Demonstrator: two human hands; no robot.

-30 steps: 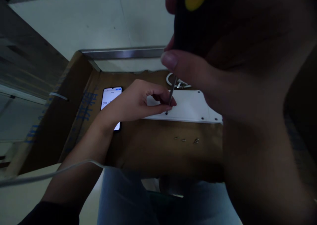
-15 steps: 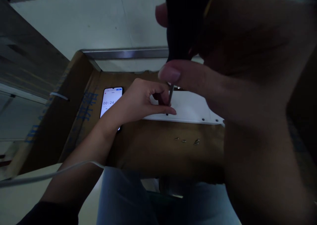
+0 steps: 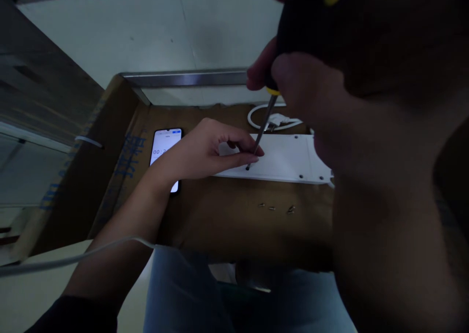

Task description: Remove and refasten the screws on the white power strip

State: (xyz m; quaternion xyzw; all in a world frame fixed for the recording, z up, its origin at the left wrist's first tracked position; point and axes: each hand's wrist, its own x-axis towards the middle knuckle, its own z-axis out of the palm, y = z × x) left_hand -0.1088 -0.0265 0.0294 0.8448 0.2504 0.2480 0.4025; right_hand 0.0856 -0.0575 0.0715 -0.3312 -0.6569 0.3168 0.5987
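Observation:
My right hand (image 3: 315,89), large and close to the camera, is wrapped around the black-and-yellow handle of a screwdriver (image 3: 266,115). The metal shaft slants down to the left, and its tip is at a dark hole near the front edge of a white power strip (image 3: 280,159). My left hand (image 3: 216,150) reaches in from the left over the strip, thumb and fingers pinched around the shaft's lower end. More dark screw holes show toward the strip's right end. Its left end is hidden behind my left hand.
Several small screws (image 3: 271,208) lie on the cardboard (image 3: 216,211) in front of the strip. Behind it is a coiled white cord with a plug (image 3: 278,121). A phone (image 3: 164,145) showing a timer lies left, partly under my forearm. A white cable (image 3: 110,245) crosses that forearm.
My right hand and the screwdriver handle have shifted up and right, so the shaft leans more. The tip has moved down to the hole. The plug and cord have come into view.

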